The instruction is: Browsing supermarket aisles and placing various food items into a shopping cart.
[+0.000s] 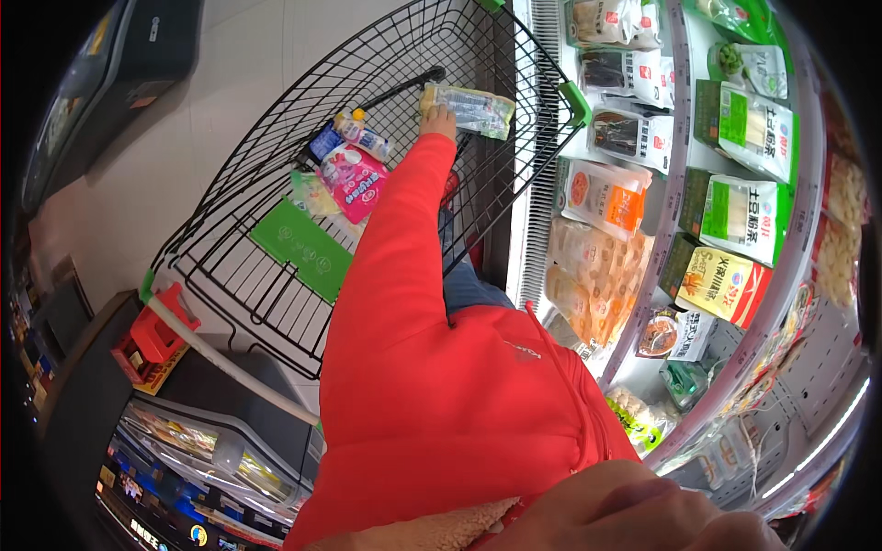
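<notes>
My left hand (439, 122), at the end of a red sleeve, grips one end of a clear and yellowish plastic-wrapped food pack (477, 110). Both are over the black wire basket of a shopping cart (275, 131), towards its far end. What is inside the wrapper is hard to make out. Nearer me in the cart are a pink bag (353, 180), a small bottle with an orange-yellow cap (365, 136), a blue pack (325, 142) and a greenish clear bag (315, 195). My right hand is out of view.
A green panel (301, 249) and the pale handle bar (234, 368) are at the cart's near end. A refrigerated shelf unit (679, 138) with bagged foods stands close on my right. Dark display cases (148, 76) stand left, across the tiled floor (155, 186).
</notes>
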### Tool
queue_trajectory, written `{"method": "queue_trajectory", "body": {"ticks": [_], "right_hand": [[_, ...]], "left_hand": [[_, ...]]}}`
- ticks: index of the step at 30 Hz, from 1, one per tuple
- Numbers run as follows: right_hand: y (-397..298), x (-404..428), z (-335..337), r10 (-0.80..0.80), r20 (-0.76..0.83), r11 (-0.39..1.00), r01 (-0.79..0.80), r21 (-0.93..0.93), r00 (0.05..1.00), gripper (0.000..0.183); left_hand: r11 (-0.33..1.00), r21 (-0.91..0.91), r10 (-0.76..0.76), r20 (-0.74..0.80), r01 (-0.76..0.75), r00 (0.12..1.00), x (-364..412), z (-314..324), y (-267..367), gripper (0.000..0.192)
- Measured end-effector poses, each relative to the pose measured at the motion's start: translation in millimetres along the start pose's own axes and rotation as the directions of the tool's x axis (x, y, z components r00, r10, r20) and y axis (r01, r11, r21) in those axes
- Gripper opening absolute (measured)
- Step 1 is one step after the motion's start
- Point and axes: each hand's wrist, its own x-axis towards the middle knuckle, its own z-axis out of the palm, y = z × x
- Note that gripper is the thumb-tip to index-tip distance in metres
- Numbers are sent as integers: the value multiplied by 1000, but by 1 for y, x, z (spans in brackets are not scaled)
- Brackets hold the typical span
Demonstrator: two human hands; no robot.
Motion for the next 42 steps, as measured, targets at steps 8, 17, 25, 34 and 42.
{"method": "queue_trajectory", "body": {"ticks": [8, 17, 25, 34, 42], "right_hand": [[-36, -32, -13, 157, -31, 987, -156, 39, 987, 35], [-32, -3, -14, 22, -16, 999, -21, 43, 1000, 35], [-70, 63, -15, -374, -56, 900, 377, 218, 926, 36], [-304, -87, -55, -831, 181, 363, 267, 893, 526, 36], [-282, -102, -63, -756, -54, 375, 499, 781, 652, 31]], "left_hand": [[955, 276, 104, 25, -106, 994, 70, 54, 5, 56], [714, -622, -270, 179, 321, 946, 23, 10, 0, 50], [-835, -354, 457, -17, 422, 890, -83, -219, 48, 53], [-640, -610, 533, 86, 468, 842, -196, -299, 172, 41], [-449, -775, 511, 184, 444, 839, -201, -273, 221, 30]]}}
